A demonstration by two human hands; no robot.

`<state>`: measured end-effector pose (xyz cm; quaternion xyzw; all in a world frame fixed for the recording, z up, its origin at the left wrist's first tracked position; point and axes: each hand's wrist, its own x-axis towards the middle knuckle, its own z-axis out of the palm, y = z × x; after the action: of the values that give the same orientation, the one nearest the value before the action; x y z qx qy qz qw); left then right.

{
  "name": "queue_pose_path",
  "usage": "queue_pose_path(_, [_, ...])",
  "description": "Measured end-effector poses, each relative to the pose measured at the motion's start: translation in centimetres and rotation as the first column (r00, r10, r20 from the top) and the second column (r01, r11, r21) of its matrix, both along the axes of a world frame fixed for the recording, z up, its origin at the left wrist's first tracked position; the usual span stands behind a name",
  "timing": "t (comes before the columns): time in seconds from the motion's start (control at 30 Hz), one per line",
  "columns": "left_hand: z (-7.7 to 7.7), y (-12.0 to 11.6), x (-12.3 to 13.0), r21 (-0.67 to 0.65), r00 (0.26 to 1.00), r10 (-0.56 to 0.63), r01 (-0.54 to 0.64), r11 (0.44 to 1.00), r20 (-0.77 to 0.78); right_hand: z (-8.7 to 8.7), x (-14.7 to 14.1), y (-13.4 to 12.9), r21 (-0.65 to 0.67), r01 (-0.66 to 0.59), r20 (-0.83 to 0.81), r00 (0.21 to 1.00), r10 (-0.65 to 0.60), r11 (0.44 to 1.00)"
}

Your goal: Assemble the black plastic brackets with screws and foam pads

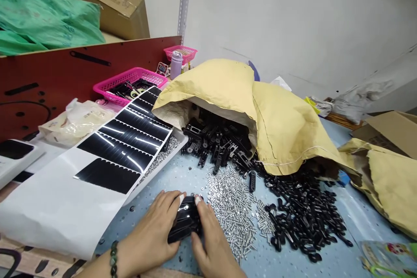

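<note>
— Two hands at that pale blue speckled worktop (192,182), what have they got?

— Both are clenched around a glossy black plastic piece (185,219), at the near side of the worktop. The left hand (150,230), with a beaded bracelet (114,258) at the wrist, and the right hand (211,243) hold it from either side.

— What's lying closest to them?

— Loose silver screws (231,213) are heaped just beside the right hand. Further right is a spread of black plastic parts (302,213), with more piled in the mouth of a yellow paper sack (286,130).

— And on the other side?

— A white sheet of black scalloped strips (55,208) lies partly over a white tray (169,158) holding more screws.

— What about the room?

— A dark red board (39,78) rises behind the worktop, near a pink basket (130,82), a smaller pink basket (180,53) and a lilac bottle (176,64). Above the board sit a green plastic bag (42,17) and a cardboard box (107,2), and a metal upright (184,0) runs up a white wall (293,17)
</note>
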<state>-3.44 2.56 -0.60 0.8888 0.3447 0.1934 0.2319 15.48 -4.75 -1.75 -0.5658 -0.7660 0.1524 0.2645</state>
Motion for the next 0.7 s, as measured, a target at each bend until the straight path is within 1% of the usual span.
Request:
queue_pose_path(0.03, [0.0,0.0,0.1,-0.016,1.0,0.006,-0.006,1.0,0.013,0.0,0.6,-0.1,-0.008,0.065,-0.061,0.996,-0.066,0.998])
queue_pose_path(0.1, [0.1,-0.1,0.3,-0.064,0.999,0.015,-0.012,0.998,0.046,0.1,1.6,-0.2,-0.046,0.211,-0.18,0.96,-0.215,0.976])
queue_pose_path(0.17, [0.5,-0.1,0.1,-0.126,0.994,0.051,-0.038,0.991,0.099,0.4,2.3,-0.2,-0.089,0.293,-0.274,0.912,-0.306,0.952])
queue_pose_path(0.2, [0.7,-0.1,-0.1,-0.174,0.987,0.089,-0.065,0.983,0.132,0.7,2.4,-0.1,-0.097,0.3,-0.313,0.896,-0.315,0.949])
queue_pose_path(0.23, [1.1,-0.2,-0.5,-0.248,0.976,0.134,-0.089,0.965,0.171,1.2,2.4,0.1,-0.083,0.288,-0.347,0.889,-0.299,0.954])
queue_pose_path(0.27, [1.5,-0.3,-0.8,-0.358,0.959,0.185,-0.098,0.929,0.216,1.7,2.1,0.4,-0.043,0.264,-0.379,0.888,-0.26,0.964])
queue_pose_path(0.3, [1.9,-0.4,-1.3,-0.505,0.936,0.238,-0.079,0.86,0.26,2.3,1.7,0.8,0.013,0.228,-0.408,0.89,-0.203,0.973])
queue_pose_path(0.33, [2.3,-0.7,-1.7,-0.668,0.912,0.286,-0.018,0.744,0.293,2.9,1.2,1.3,0.081,0.179,-0.432,0.893,-0.127,0.981])
queue_pose_path(0.37, [2.7,-1.0,-2.0,-0.813,0.89,0.331,0.072,0.577,0.313,3.5,0.6,1.8,0.151,0.115,-0.451,0.892,-0.035,0.982])
queue_pose_path(0.4, [3.1,-1.3,-2.2,-0.911,0.869,0.381,0.165,0.378,0.316,4.0,-0.2,2.3,0.209,0.051,-0.461,0.886,0.053,0.977])
queue_pose_path(0.43, [3.5,-1.6,-2.4,-0.954,0.846,0.442,0.242,0.18,0.298,4.3,-0.9,2.8,0.245,0.004,-0.467,0.877,0.115,0.969])
queue_pose_path(0.47, [3.9,-1.9,-2.4,-0.954,0.821,0.505,0.299,0.013,0.265,4.4,-1.7,3.2,0.249,-0.014,-0.477,0.868,0.136,0.968])
queue_pose_path(0.5, [4.2,-2.2,-2.3,-0.933,0.795,0.566,0.34,-0.118,0.219,4.2,-2.4,3.4,0.217,-0.004,-0.494,0.862,0.113,0.976])
queue_pose_path(0.53, [4.5,-2.4,-2.2,-0.903,0.764,0.623,0.373,-0.215,0.167,3.8,-3.0,3.6,0.154,0.034,-0.515,0.856,0.051,0.988])
queue_pose_path(0.57, [4.6,-2.6,-2.2,-0.871,0.734,0.668,0.4,-0.285,0.118,3.3,-3.5,3.7,0.068,0.086,-0.532,0.846,-0.037,0.994])
queue_pose_path(0.6, [4.6,-2.7,-2.4,-0.847,0.711,0.698,0.422,-0.324,0.088,2.6,-3.8,3.7,-0.024,0.141,-0.541,0.83,-0.132,0.99])
queue_pose_path(0.63, [4.5,-2.9,-2.7,-0.84,0.694,0.715,0.434,-0.325,0.082,1.9,-4.0,3.7,-0.111,0.188,-0.54,0.813,-0.218,0.976])
queue_pose_path(0.67, [4.3,-3.1,-3.1,-0.861,0.682,0.725,0.423,-0.284,0.096,1.2,-4.1,3.8,-0.185,0.23,-0.525,0.799,-0.294,0.955])
queue_pose_path(0.7, [3.9,-3.3,-3.7,-0.909,0.675,0.727,0.372,-0.188,0.126,0.6,-4.0,3.8,-0.24,0.272,-0.497,0.79,-0.359,0.932])
